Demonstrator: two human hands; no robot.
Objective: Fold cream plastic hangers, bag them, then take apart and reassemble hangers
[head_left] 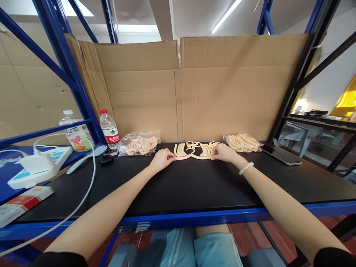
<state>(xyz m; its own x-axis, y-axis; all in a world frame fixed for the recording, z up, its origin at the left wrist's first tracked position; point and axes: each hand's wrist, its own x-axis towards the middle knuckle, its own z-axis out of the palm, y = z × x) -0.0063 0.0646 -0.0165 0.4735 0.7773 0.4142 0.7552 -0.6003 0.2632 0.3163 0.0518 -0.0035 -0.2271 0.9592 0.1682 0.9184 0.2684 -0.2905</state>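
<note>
A flat, cream-coloured carved ornament (191, 151) with curved ribs and scrolls lies on the black tabletop, near the cardboard at the back. It looks like two mirrored halves meeting in the middle; I cannot tell whether they are joined. My left hand (162, 160) pinches its left end, fingers closed at the lower edge. At its right end, my right hand (224, 153), with a beaded bracelet at the wrist, has thumb and fingers closed on the edge. Clear plastic bags with similar cream pieces lie to both sides, a left bag (140, 144) and a right bag (241, 142).
A cardboard screen (141, 92) stands behind the tabletop (178, 189). On the left are a red-capped water bottle (109, 128), a drink bottle (79, 137), a power strip (39, 168), a white cable (90, 185) and a box (23, 204). A phone (280, 154) lies at right.
</note>
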